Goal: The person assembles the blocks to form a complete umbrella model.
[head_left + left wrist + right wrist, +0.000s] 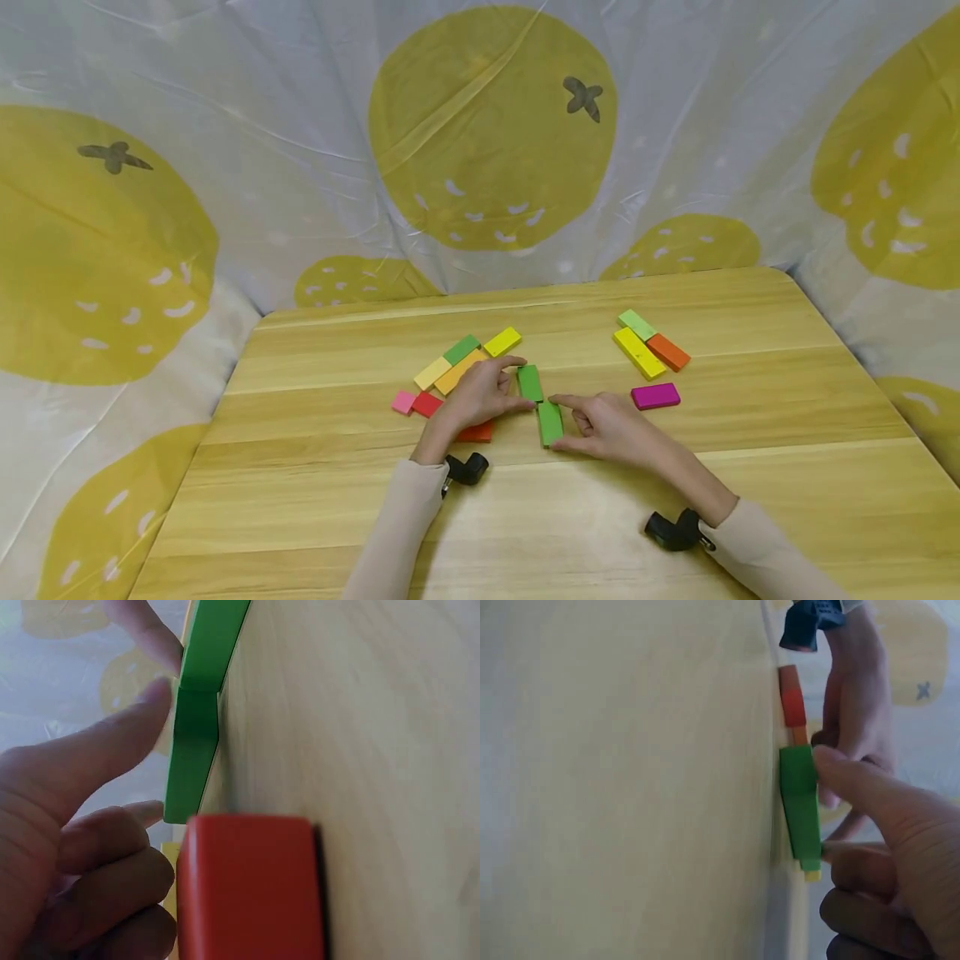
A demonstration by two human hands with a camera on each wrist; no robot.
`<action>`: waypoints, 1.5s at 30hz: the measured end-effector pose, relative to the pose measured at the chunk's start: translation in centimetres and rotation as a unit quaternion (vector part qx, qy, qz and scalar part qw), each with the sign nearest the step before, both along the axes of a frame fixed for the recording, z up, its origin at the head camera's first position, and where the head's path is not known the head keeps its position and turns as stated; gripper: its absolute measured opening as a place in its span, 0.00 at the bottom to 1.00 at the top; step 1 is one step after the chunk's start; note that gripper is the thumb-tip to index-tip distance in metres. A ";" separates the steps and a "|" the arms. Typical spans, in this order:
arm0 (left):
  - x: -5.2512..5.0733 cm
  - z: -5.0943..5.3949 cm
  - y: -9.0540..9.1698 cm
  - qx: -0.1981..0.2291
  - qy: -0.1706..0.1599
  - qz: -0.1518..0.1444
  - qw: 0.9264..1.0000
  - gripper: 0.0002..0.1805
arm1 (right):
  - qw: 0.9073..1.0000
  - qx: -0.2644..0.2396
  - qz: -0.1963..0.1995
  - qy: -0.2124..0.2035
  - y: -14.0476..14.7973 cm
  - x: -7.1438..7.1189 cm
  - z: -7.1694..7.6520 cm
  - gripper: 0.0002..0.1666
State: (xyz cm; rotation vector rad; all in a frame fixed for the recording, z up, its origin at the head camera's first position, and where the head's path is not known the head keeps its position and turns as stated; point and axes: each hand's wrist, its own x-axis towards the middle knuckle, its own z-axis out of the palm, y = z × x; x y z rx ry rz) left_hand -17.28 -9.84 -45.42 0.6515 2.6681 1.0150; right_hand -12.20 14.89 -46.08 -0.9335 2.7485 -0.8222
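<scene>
Two green blocks lie on the wooden table, nearly end to end and slightly offset. My left hand holds the farther green block between index finger and thumb, one at each end. My right hand has its index finger and thumb at the two ends of the nearer green block. In the left wrist view the ends of the blocks meet near the left thumb. The other fingers of both hands are curled in. A red block stands close below the left hand, partly hidden in the head view.
Left of the hands lie pink, red, cream, orange, another green and yellow blocks. Rightward are light green, yellow, orange and magenta blocks. A patterned curtain surrounds the table.
</scene>
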 end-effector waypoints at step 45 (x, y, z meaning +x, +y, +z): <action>1.9 0.0 0.1 -0.029 0.119 -0.079 0.989 0.26 | 0.996 -0.052 0.063 0.022 -0.1 -0.1 -0.3 0.26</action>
